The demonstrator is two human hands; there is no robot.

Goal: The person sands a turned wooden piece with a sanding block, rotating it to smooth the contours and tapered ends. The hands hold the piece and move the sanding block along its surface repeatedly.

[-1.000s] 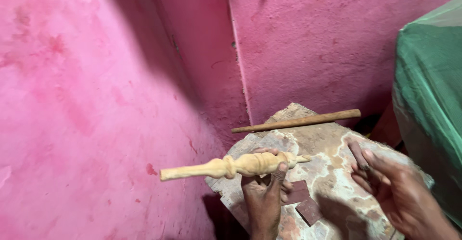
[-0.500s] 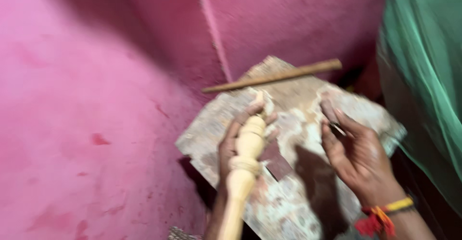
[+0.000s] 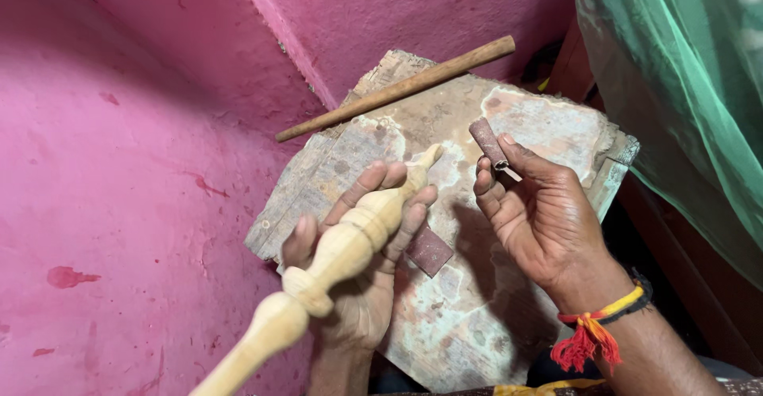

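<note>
Pink plastered walls [image 3: 119,166] close in on two sides, meeting in a corner at about 11 o'clock. A worn, stained wooden board [image 3: 548,130] serves as the tabletop, set at an angle against that corner. Green netting [image 3: 683,86] hangs at 2 o'clock.

The left hand [image 3: 362,277] lies palm up on the board with its fingers curled loosely around a pale turned wooden spindle [image 3: 350,241]. The spindle runs from its pointed tip near the board's centre down toward 7 o'clock, out past the frame edge. The right hand [image 3: 540,213] is closed narrowly, pinching a small rolled strip of dark sandpaper [image 3: 489,143] between thumb and fingers (a red and yellow thread band sits at the wrist). A second dark sandpaper scrap [image 3: 429,251] lies flat on the board, just beside the left fingertips. A plain round wooden stick [image 3: 397,88] rests across the board's far edge, well apart from both hands.

Assessment: the spindle looks rigid, light for its length, and dry, bare wood, so not slippery. The thin necks between the beads and the fine tip appear the weak points. The thick swelling at mid-length, where the fingers now cradle it, seems the soundest place to hold. The sandpaper is limp and would crease easily.
</note>
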